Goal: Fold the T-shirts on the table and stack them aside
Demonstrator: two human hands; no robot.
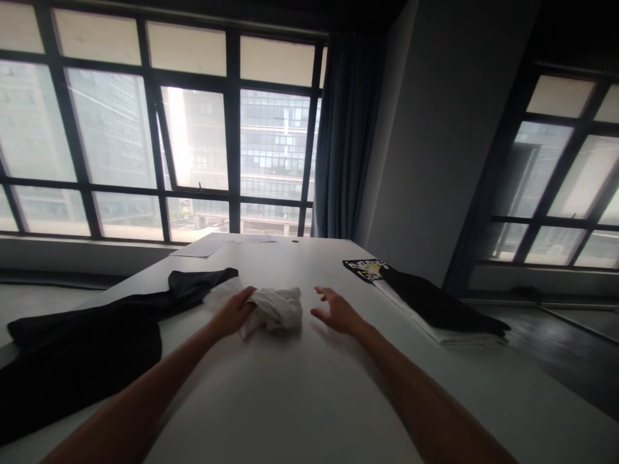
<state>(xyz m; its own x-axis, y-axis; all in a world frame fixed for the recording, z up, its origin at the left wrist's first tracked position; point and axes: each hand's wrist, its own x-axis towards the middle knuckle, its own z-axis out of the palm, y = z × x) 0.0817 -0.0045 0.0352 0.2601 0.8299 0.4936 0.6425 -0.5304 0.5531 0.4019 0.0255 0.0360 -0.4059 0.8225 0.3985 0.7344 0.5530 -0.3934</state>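
Observation:
A crumpled white cloth (278, 308), its kind not clear from its folds, lies bunched on the white table (280, 399). My left hand (236, 310) is closed on its left side, and some pale fabric spreads out behind that hand. To the right of the cloth, a small gap away, my right hand (336, 311) hovers with fingers apart and nothing in them. Dark clothing (91, 348) lies spread along the table's left side, close to my left forearm.
At the right stands a flat folded stack of black and white garments (435, 303), with a patterned black piece (366, 269) at its far end. Paper sheets (200, 246) lie at the table's far left, and a small dark disc (295, 241) near the far edge. Windows and a blue curtain (345, 142) are beyond.

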